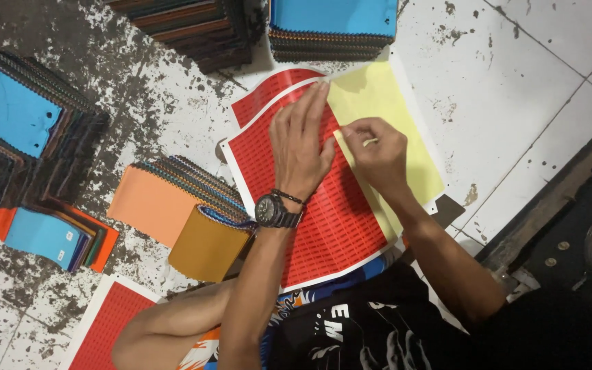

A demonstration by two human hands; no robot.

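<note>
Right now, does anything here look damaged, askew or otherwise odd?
The floor is stained, its surface flaking in dark patches at left. The red sticker sheet lies tilted under the left hand, and the right hand pinches its peeled edge. Nothing looks spilled.

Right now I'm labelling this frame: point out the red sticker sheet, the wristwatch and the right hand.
red sticker sheet (330,226), head view, bare lower middle of the sheet.
wristwatch (270,210), head view, its dial on the left wrist.
right hand (376,152), head view, back of the hand.

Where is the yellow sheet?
In the head view, the yellow sheet lies on the floor right of centre, beside the red sticker sheet, under the right hand.
</note>
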